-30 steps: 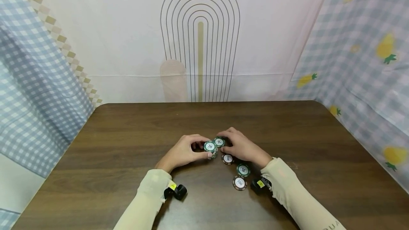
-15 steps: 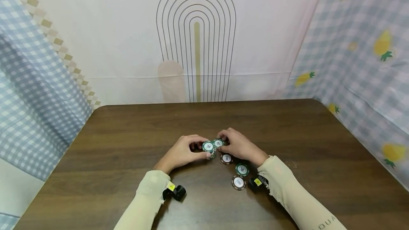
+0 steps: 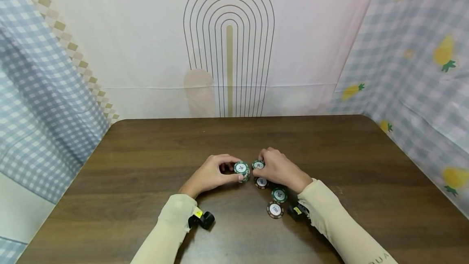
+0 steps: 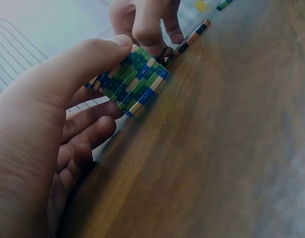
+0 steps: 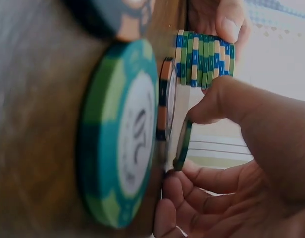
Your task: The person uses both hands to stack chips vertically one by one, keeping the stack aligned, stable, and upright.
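My left hand [image 3: 212, 173] grips a stack of green poker chips [image 3: 241, 168] by its sides, thumb in front and fingers behind. Seen from the left wrist, the stack [image 4: 132, 82] is several chips high, with blue and cream edge marks. Just right of it, my right hand [image 3: 278, 169] pinches a single green poker chip [image 3: 258, 165] between thumb and fingers. In the right wrist view this chip [image 5: 183, 146] is tilted and apart from the stack. Under the right hand's thumb, a dark brown 100 chip [image 3: 261, 183] lies on the table, partly covered in the head view.
Nearer the body, a green 20 chip [image 3: 279, 195] and another brown 100 chip [image 3: 275, 210] lie flat on the wooden table [image 3: 154, 150]. The right wrist camera [image 3: 294, 212] sits beside them. Patterned cloths hang behind and at both sides.
The right hand has moved right with its green chip, which overlapped the stack's edge before and now shows a gap from it. The left hand keeps its hold on the stack.
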`<state>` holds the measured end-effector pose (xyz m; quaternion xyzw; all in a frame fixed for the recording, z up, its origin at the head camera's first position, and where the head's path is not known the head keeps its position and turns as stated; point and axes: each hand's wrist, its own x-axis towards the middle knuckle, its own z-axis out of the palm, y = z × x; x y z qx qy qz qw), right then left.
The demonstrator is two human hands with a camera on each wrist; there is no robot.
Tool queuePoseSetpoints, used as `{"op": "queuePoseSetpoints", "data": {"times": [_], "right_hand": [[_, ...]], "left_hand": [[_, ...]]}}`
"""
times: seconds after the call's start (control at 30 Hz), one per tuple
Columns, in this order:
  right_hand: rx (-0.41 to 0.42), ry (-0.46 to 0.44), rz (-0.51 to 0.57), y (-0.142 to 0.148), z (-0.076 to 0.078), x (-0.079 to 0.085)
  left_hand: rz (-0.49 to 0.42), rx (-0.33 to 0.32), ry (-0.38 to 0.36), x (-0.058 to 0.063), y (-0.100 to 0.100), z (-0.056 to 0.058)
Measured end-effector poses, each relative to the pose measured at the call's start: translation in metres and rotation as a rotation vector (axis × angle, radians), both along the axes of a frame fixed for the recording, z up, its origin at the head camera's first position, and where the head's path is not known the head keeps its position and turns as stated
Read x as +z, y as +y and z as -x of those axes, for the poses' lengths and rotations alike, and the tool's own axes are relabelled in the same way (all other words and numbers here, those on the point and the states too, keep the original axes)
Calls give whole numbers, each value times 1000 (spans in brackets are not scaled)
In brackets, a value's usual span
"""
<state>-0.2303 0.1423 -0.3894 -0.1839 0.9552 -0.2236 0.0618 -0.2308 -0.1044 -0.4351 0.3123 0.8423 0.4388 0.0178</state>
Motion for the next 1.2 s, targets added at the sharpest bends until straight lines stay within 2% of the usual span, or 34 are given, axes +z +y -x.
{"op": "queuePoseSetpoints", "data": {"times": [0.2,0.5,0.8,1.03,1.2], "right_hand": [[-10,-17,62,2,2,0],[48,13,15,3,0,1],[41,64,135,-1,-3,5],[119,101,210,-8,-10,9],[173,135,218,-12,-13,11]], "left_hand": [[-12,-7,0,0,0,-1],[-12,-6,-9,0,0,0],[-6,-2,-8,1,0,-1],[-7,-3,-10,1,1,-1],[-22,-20,2,1,0,-2]]}}
